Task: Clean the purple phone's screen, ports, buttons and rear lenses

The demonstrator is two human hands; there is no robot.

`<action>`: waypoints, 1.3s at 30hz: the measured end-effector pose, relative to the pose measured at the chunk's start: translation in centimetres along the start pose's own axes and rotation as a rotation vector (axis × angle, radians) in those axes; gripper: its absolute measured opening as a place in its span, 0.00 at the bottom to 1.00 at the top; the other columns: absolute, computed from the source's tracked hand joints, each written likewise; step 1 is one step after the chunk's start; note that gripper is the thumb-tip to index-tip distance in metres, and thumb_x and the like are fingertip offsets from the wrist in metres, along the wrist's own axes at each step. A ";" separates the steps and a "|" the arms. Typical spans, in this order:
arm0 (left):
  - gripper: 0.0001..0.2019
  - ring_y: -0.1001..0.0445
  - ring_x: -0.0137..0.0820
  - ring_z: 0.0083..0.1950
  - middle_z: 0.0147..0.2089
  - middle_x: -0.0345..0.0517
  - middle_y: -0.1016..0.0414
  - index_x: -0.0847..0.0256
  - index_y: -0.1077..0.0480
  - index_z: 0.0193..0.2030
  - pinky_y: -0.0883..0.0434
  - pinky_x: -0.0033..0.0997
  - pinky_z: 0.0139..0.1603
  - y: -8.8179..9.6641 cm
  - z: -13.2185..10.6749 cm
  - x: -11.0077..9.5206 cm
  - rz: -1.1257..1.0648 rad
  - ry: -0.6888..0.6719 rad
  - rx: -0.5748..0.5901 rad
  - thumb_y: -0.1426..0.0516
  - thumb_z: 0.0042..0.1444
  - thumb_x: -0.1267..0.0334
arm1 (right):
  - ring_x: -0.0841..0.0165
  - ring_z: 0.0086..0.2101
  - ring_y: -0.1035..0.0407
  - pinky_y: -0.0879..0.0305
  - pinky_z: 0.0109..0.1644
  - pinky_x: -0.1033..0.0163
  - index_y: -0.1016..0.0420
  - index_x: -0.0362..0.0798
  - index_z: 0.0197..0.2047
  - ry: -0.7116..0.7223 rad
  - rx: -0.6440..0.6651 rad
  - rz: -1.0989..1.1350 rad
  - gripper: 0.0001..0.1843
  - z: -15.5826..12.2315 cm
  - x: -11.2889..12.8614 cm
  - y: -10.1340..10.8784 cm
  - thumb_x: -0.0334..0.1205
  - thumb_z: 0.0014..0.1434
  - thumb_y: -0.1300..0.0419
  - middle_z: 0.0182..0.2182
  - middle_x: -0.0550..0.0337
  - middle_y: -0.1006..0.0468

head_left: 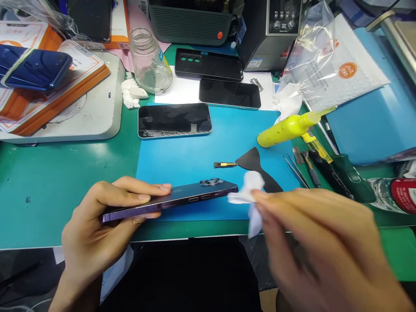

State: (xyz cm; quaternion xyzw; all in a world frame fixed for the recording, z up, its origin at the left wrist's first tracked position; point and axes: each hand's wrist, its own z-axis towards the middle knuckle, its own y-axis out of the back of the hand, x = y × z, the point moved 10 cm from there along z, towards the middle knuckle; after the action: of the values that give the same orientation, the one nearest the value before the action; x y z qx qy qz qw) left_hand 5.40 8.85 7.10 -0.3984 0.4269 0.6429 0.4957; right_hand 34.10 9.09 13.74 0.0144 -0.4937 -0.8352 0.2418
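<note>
My left hand (100,229) grips a dark purple phone (172,200) by its lower end and holds it nearly edge-on above the blue mat (195,156), camera bump up. My right hand (312,242), blurred by motion, pinches a small white wipe (248,197) right at the phone's top corner. Both hands hover over the near edge of the green bench mat (65,190).
Two dark phones (174,120) (229,93) and a black back cover (208,64) lie further back. A yellow squeeze bottle (289,128), a small brush (225,164), a black pry tool (256,167), tweezers (295,170), screwdrivers (331,167) sit right. A glass jar (150,60) stands behind.
</note>
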 end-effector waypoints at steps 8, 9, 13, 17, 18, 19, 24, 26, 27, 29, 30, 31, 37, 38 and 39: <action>0.13 0.06 0.43 0.53 0.50 0.40 0.08 0.54 0.22 0.46 0.07 0.45 0.61 0.0 -0.6 0.1 0.003 0.065 0.012 0.28 0.63 0.76 | 0.65 0.41 0.24 0.22 0.51 0.56 0.12 0.41 0.55 0.272 -0.075 0.016 0.12 1.2 7.9 -1.5 0.24 0.71 0.30 0.35 0.59 0.15; 0.13 0.07 0.43 0.53 0.50 0.40 0.08 0.53 0.22 0.46 0.07 0.45 0.61 0.0 -0.7 0.2 0.009 0.077 0.015 0.29 0.63 0.76 | 0.65 0.42 0.25 0.22 0.51 0.56 0.12 0.38 0.56 0.284 -0.071 0.026 0.12 1.2 8.6 -1.7 0.23 0.71 0.30 0.36 0.58 0.15; 0.12 0.07 0.41 0.55 0.51 0.38 0.08 0.53 0.22 0.46 0.09 0.45 0.64 0.1 -0.9 0.3 0.035 0.085 0.024 0.29 0.65 0.75 | 0.64 0.44 0.26 0.24 0.51 0.53 0.14 0.34 0.59 0.260 -0.065 0.051 0.14 0.8 8.7 -1.6 0.21 0.72 0.31 0.38 0.54 0.14; 0.11 0.07 0.41 0.55 0.51 0.37 0.08 0.52 0.23 0.46 0.08 0.45 0.63 0.0 -0.9 0.5 0.052 0.092 0.036 0.30 0.68 0.73 | 0.63 0.43 0.24 0.25 0.48 0.53 0.14 0.34 0.60 0.251 -0.058 0.012 0.16 0.4 7.1 -1.4 0.19 0.72 0.34 0.39 0.52 0.14; 0.11 0.07 0.41 0.55 0.51 0.37 0.08 0.52 0.23 0.46 0.08 0.44 0.63 0.0 -0.9 0.5 0.055 0.096 0.033 0.30 0.68 0.73 | 0.63 0.43 0.24 0.25 0.47 0.53 0.14 0.34 0.60 0.234 -0.072 0.002 0.15 0.4 6.8 -1.3 0.19 0.73 0.34 0.40 0.52 0.14; 0.11 0.07 0.41 0.55 0.51 0.36 0.08 0.52 0.23 0.46 0.08 0.44 0.62 0.0 -1.0 0.5 0.056 0.101 0.029 0.30 0.67 0.73 | 0.63 0.43 0.23 0.25 0.47 0.53 0.14 0.34 0.60 0.224 -0.077 -0.007 0.15 0.5 6.8 -1.4 0.20 0.73 0.34 0.40 0.52 0.14; 0.13 0.07 0.38 0.55 0.51 0.35 0.09 0.53 0.24 0.46 0.09 0.40 0.64 0.1 -1.1 0.4 0.042 0.100 0.019 0.30 0.66 0.76 | 0.64 0.43 0.24 0.23 0.48 0.54 0.15 0.34 0.60 0.279 -0.067 0.024 0.16 0.4 8.8 -2.0 0.22 0.71 0.30 0.38 0.54 0.14; 0.13 0.07 0.38 0.56 0.52 0.36 0.09 0.53 0.24 0.46 0.10 0.39 0.64 0.1 -1.1 0.4 0.040 0.091 0.027 0.31 0.67 0.77 | 0.64 0.43 0.24 0.23 0.49 0.55 0.15 0.36 0.62 0.265 -0.067 0.013 0.17 0.3 8.2 -2.0 0.22 0.72 0.31 0.39 0.54 0.13; 0.13 0.07 0.38 0.56 0.53 0.36 0.09 0.54 0.24 0.47 0.09 0.39 0.63 0.0 -1.1 0.4 0.038 0.087 0.033 0.31 0.67 0.78 | 0.64 0.44 0.23 0.23 0.50 0.55 0.15 0.38 0.62 0.250 -0.066 -0.018 0.18 0.3 7.6 -2.0 0.22 0.72 0.31 0.39 0.54 0.13; 0.13 0.07 0.38 0.56 0.53 0.37 0.09 0.54 0.24 0.47 0.09 0.38 0.62 0.0 -1.1 0.4 0.036 0.076 0.036 0.32 0.67 0.78 | 0.63 0.42 0.21 0.23 0.48 0.55 0.15 0.42 0.61 0.235 -0.075 -0.094 0.18 0.1 6.2 -1.9 0.21 0.71 0.30 0.40 0.55 0.12; 0.13 0.07 0.38 0.56 0.53 0.37 0.09 0.54 0.24 0.47 0.09 0.38 0.61 0.0 -1.1 0.4 0.034 0.073 0.033 0.32 0.67 0.78 | 0.63 0.41 0.20 0.23 0.47 0.56 0.15 0.43 0.59 0.235 -0.087 -0.114 0.18 -0.1 5.6 -1.8 0.21 0.70 0.30 0.40 0.55 0.12; 0.13 0.07 0.38 0.55 0.52 0.37 0.09 0.54 0.24 0.47 0.09 0.38 0.61 0.0 -1.1 0.4 0.033 0.069 0.031 0.33 0.67 0.79 | 0.64 0.40 0.20 0.23 0.46 0.57 0.15 0.44 0.59 0.223 -0.106 -0.115 0.19 -0.2 5.0 -1.6 0.20 0.68 0.29 0.40 0.56 0.12; 0.14 0.07 0.40 0.55 0.51 0.38 0.08 0.56 0.24 0.46 0.07 0.39 0.58 0.0 -1.0 0.4 0.025 0.070 0.012 0.32 0.65 0.80 | 0.65 0.42 0.18 0.23 0.46 0.55 0.12 0.54 0.60 -0.103 -0.275 0.048 0.24 -1.2 0.6 0.1 0.21 0.66 0.26 0.44 0.60 0.11; 0.14 0.07 0.40 0.54 0.51 0.39 0.08 0.56 0.24 0.45 0.07 0.40 0.59 0.0 -0.9 0.3 0.023 0.062 0.005 0.31 0.64 0.81 | 0.64 0.42 0.17 0.22 0.45 0.55 0.12 0.55 0.59 -0.120 -0.264 0.084 0.22 -1.3 0.4 -0.1 0.23 0.67 0.26 0.45 0.61 0.11; 0.15 0.07 0.40 0.54 0.50 0.39 0.08 0.57 0.24 0.45 0.07 0.40 0.60 0.0 -0.8 0.1 0.018 0.051 -0.001 0.30 0.63 0.81 | 0.64 0.42 0.17 0.22 0.44 0.55 0.12 0.55 0.58 -0.126 -0.253 0.116 0.21 -1.3 0.4 -0.4 0.24 0.68 0.27 0.45 0.62 0.11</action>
State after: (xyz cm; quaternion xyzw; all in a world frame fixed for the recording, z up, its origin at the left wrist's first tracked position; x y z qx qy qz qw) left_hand 5.43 8.09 6.74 -0.4108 0.4426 0.6373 0.4787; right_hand 33.99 7.99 12.81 -0.0974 -0.3987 -0.8746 0.2582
